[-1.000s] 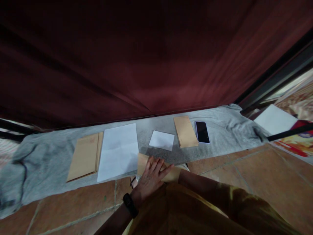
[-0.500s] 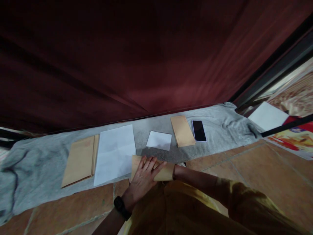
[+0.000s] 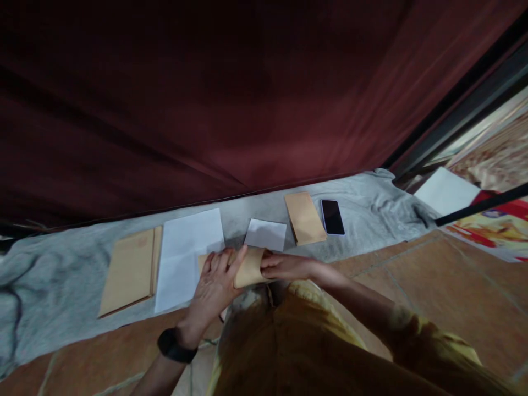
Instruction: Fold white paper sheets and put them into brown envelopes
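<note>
Both of my hands hold a small brown envelope (image 3: 249,267) just above the near edge of a grey cloth (image 3: 61,269). My left hand (image 3: 214,286), with a black watch on its wrist, lies over the envelope's left part with the fingers closed on it. My right hand (image 3: 284,267) pinches its right end. Beside my left hand lies a large white sheet (image 3: 185,256). A small folded white paper (image 3: 266,235) sits just beyond the envelope.
On the cloth lie a stack of brown envelopes (image 3: 127,269) at the left, another brown envelope (image 3: 304,218) and a black phone (image 3: 332,216) at the right. A dark red curtain (image 3: 247,93) hangs behind. Tiled floor (image 3: 433,275) and a white sheet (image 3: 445,190) lie to the right.
The envelope has come up off the cloth's near edge. My right hand has come into view and taken its right end, and my left hand has shifted left and closed on it.
</note>
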A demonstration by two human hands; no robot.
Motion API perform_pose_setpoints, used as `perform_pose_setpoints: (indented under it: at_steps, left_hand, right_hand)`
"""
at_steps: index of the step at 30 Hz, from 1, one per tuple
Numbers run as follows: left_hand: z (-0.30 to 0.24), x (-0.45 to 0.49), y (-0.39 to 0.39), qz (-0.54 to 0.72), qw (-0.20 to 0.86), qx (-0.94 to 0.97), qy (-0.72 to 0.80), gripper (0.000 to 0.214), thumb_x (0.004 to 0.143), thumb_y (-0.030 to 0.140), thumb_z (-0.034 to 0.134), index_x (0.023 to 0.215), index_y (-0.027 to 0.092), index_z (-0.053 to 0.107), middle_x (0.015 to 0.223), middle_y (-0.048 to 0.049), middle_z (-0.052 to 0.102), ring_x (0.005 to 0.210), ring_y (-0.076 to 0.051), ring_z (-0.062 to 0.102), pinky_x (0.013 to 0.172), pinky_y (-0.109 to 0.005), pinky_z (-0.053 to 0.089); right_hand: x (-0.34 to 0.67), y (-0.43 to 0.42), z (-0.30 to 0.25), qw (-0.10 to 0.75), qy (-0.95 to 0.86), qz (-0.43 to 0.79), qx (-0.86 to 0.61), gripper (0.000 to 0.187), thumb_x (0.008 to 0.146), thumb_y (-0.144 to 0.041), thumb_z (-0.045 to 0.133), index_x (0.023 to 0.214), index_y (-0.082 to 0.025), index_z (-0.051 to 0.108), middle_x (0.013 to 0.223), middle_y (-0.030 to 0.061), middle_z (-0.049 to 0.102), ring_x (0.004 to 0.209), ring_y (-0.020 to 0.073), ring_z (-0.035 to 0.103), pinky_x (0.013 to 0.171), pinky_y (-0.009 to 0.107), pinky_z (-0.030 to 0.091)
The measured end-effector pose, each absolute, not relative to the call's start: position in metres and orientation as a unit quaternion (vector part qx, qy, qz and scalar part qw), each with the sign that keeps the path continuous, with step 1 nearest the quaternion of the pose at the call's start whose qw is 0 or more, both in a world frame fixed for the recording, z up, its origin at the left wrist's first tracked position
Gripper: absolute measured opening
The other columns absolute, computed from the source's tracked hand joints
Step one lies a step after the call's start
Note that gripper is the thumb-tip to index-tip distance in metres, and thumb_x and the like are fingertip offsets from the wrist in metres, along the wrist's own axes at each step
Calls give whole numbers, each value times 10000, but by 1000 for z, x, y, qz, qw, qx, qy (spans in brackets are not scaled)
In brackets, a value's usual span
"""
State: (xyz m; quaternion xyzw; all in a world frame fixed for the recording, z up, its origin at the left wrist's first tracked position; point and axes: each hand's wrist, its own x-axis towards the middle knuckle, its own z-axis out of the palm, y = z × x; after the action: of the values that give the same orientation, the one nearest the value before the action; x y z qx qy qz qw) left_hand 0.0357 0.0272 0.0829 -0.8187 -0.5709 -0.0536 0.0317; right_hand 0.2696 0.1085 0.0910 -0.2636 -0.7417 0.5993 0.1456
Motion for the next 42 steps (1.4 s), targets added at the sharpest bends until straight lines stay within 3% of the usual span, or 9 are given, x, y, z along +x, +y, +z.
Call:
perform_pose_setpoints:
  at_steps: [4, 7, 12, 16, 19, 28, 37, 42]
  left_hand:
    - [83, 3, 30, -45, 48, -795, -604, 942, 795, 249, 687, 1605, 174, 213, 1322, -172, 584, 1263, -347, 549, 1129, -527, 377]
    - [82, -7, 32, -46, 41, -777, -626, 986, 786, 287, 716, 1607, 177, 181, 1349, -168, 569, 1276, -349, 535, 1131, -522, 374]
    - [72, -13, 34, -40, 30, -754, -655, 1041, 762, 330, 754, 1607, 192, 161, 1343, -159, 579, 1240, -350, 557, 1108, -515, 391]
    - [55, -21, 33, -44, 9, -756, -653, 1060, 762, 325, 745, 1613, 195, 125, 1367, -153, 569, 1286, -339, 531, 1106, -492, 392]
    - [41, -26, 32, -44, -11, -756, -653, 1053, 771, 318, 724, 1617, 209, 105, 1387, -143, 560, 1296, -327, 526, 1119, -481, 375]
    - [21, -35, 43, -59, -62, -756, -649, 1119, 748, 337, 732, 1620, 202, 44, 1394, -150, 554, 1312, -346, 523, 1119, -485, 375]
    - [13, -42, 44, -75, -78, -752, -650, 1179, 725, 360, 767, 1624, 211, 18, 1385, -166, 546, 1320, -370, 518, 1120, -512, 385]
    - [10, -46, 45, -84, -107, -747, -650, 1192, 723, 382, 768, 1625, 215, 7, 1438, -165, 520, 1342, -373, 501, 1121, -519, 383]
  right_hand:
    - [287, 118, 69, 223, -595, 706, -312, 368, 1003, -407, 512, 1247, -176, 663, 1208, 76, 695, 1068, 179, 664, 954, 323, 543]
    - [289, 123, 39, 257, -561, 582, -530, 343, 996, -328, 477, 1246, -150, 630, 1189, 119, 681, 957, 179, 685, 828, 300, 572]
    - [281, 124, 2, 142, -628, 307, -701, 475, 992, -353, 551, 1394, -108, 492, 1339, 216, 601, 1130, 274, 667, 938, 355, 521]
    - [270, 124, -7, 71, -639, 226, -732, 610, 1016, -467, 505, 1468, -77, 381, 1447, 293, 488, 1139, 317, 673, 869, 358, 531]
    - [262, 127, -10, 50, -647, 203, -733, 615, 1017, -474, 504, 1445, -48, 386, 1421, 313, 494, 1116, 322, 681, 829, 344, 528]
    - [256, 139, -17, 101, -615, 214, -752, 384, 937, -393, 639, 1197, -151, 492, 1229, 170, 626, 1072, 256, 674, 808, 294, 520]
    - [255, 141, -36, 217, -599, 229, -736, 271, 822, -238, 650, 1055, -178, 525, 1113, 143, 638, 1046, 275, 645, 896, 348, 504]
    - [262, 143, -47, 311, -561, 318, -698, 233, 772, -202, 580, 1003, -209, 554, 904, 50, 656, 845, 219, 633, 772, 316, 498]
